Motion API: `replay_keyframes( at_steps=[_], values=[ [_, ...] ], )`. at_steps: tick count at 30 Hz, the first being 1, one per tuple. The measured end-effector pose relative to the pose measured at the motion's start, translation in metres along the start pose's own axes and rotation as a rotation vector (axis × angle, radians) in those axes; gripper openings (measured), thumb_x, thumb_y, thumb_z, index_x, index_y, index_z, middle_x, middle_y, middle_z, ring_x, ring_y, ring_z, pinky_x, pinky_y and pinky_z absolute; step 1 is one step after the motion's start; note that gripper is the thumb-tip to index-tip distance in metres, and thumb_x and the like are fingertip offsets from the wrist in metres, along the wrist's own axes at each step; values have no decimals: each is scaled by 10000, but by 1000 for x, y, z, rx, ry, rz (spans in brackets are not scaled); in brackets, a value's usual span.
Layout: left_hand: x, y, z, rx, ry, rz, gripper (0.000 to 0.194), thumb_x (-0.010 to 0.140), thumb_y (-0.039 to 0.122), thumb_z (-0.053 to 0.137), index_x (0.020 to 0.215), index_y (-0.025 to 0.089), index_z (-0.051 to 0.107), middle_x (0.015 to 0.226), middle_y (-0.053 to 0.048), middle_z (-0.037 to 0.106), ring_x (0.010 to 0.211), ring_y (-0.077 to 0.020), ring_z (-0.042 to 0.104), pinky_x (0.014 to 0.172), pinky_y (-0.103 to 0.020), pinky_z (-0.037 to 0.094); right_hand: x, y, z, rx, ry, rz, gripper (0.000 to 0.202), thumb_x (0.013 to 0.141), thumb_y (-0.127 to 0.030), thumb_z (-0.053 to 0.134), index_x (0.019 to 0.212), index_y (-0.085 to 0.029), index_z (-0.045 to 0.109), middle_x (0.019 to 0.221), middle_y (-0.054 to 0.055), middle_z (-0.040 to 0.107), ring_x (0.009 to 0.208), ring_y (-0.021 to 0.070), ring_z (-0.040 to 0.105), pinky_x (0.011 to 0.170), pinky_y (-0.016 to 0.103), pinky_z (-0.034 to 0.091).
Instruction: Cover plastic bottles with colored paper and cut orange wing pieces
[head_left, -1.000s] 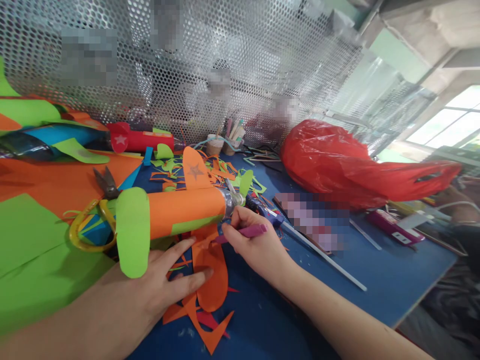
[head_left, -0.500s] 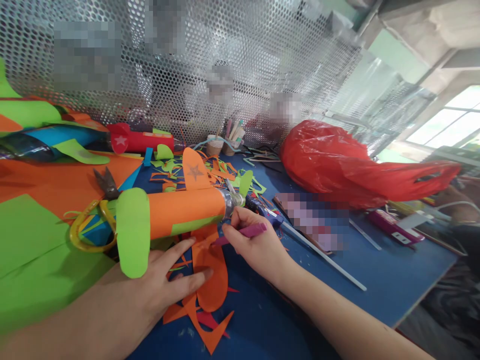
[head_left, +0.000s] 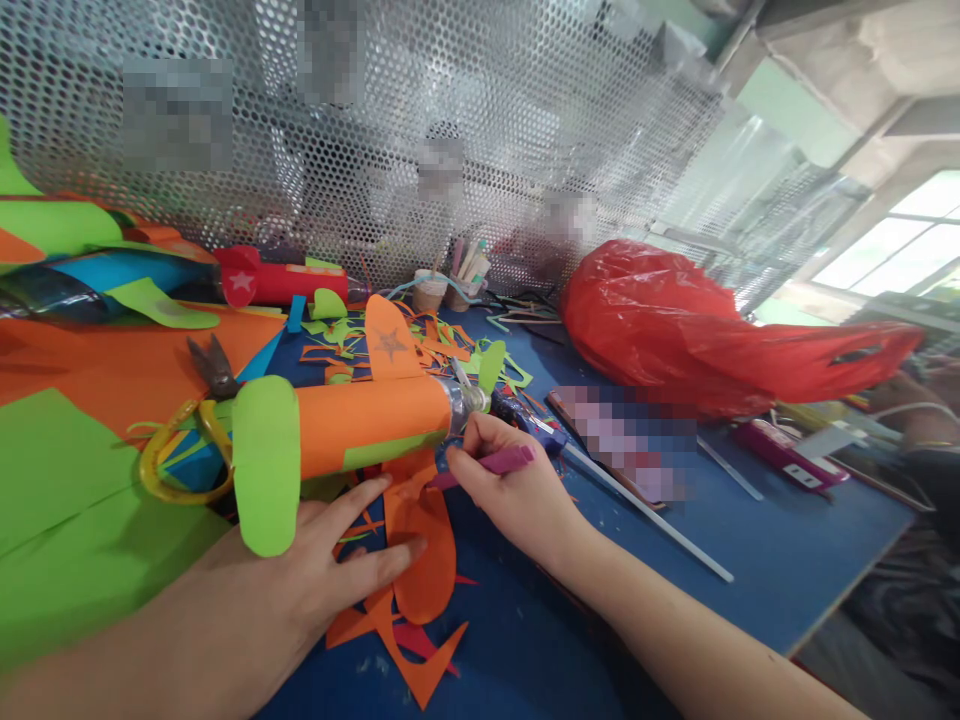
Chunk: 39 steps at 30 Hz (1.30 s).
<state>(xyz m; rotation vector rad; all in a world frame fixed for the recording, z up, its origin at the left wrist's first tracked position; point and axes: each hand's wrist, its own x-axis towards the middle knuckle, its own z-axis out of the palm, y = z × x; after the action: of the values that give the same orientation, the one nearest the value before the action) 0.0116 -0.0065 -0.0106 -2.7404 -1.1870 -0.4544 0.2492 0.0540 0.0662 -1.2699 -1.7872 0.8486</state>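
Observation:
A model plane [head_left: 375,420] made from a bottle wrapped in orange paper lies before me, with a green tail piece [head_left: 266,465] and a star on its far wing [head_left: 391,345]. My right hand [head_left: 510,485] grips a purple marker [head_left: 507,460], its tip at the orange near wing [head_left: 424,560]. Fingers spread, my left hand [head_left: 330,560] rests on that wing's edge and steadies it. Left of the plane lie yellow-handled scissors [head_left: 184,455]. Just beyond my right hand is a blue glue gun [head_left: 529,425] with a white glue stick [head_left: 649,515].
Paper scraps [head_left: 420,650] litter the blue table [head_left: 750,550]. Behind stand cups of pens [head_left: 465,285] and a perforated metal screen [head_left: 487,120]. To the right are a red plastic bag [head_left: 660,330], a phone [head_left: 615,440] and a purple box cutter [head_left: 791,455]. Other bottle planes [head_left: 281,283] lie left.
Almost nothing differs. The marker and my right hand have shifted very slightly at the near wing; my left hand stays in place.

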Motion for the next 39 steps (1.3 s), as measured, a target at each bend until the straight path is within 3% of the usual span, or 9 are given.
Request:
replay_keyframes(
  at_steps=[3,9,15,18,24,29,34,39],
  values=[
    [2,1,-4,68,-61,-8,819,772,45,545,1449,501,476,1581,-73,457,1097,-346,680,905,-530,547,0,1,1,10,2,-2,231,767,-230,546,609,-235,378,572,-75,383,526,96,345,493,240,288],
    [11,-1,-20,91,9,89,727,763,74,458,1369,457,582,1439,-78,613,954,-286,736,762,-396,595,0,0,0,7,7,-8,237,778,-233,550,617,-232,376,588,-73,381,538,96,329,498,240,279],
    [7,3,-9,138,-68,16,776,774,39,497,1409,482,536,1547,-86,496,1030,-319,709,857,-481,561,1,1,0,-7,-18,5,229,755,-226,554,611,-236,376,576,-68,383,549,106,340,503,244,276],
    [5,5,-6,119,-49,6,776,777,37,516,1409,485,539,1560,-73,479,1056,-322,701,866,-475,562,1,-1,1,31,1,7,246,762,-235,567,609,-237,375,580,-68,377,539,104,349,507,246,285],
    [9,-2,-17,142,-6,112,883,749,-2,452,1528,410,406,1568,-39,481,1238,-322,634,890,-418,582,-3,-11,-5,239,106,64,319,893,-444,522,670,-242,415,482,-91,374,436,96,327,461,250,265],
    [13,0,-29,179,-55,134,787,774,4,428,1511,276,470,1556,-73,496,1256,-311,630,849,-369,621,-5,-14,-8,365,39,128,439,943,-587,391,741,-223,530,456,-52,490,425,124,437,481,266,338],
    [17,2,-34,115,-167,47,779,804,28,485,1521,331,442,1621,-117,383,1126,-290,707,809,-368,647,-3,-13,-8,305,6,39,320,905,-490,545,740,-217,531,530,-56,494,493,116,462,517,257,356],
    [23,2,-37,105,-195,36,784,788,23,531,1510,320,465,1586,-149,433,1071,-291,731,889,-411,625,-4,-11,-6,211,-56,-68,247,894,-397,579,739,-212,529,590,-56,474,520,102,418,503,243,338]
  ],
)
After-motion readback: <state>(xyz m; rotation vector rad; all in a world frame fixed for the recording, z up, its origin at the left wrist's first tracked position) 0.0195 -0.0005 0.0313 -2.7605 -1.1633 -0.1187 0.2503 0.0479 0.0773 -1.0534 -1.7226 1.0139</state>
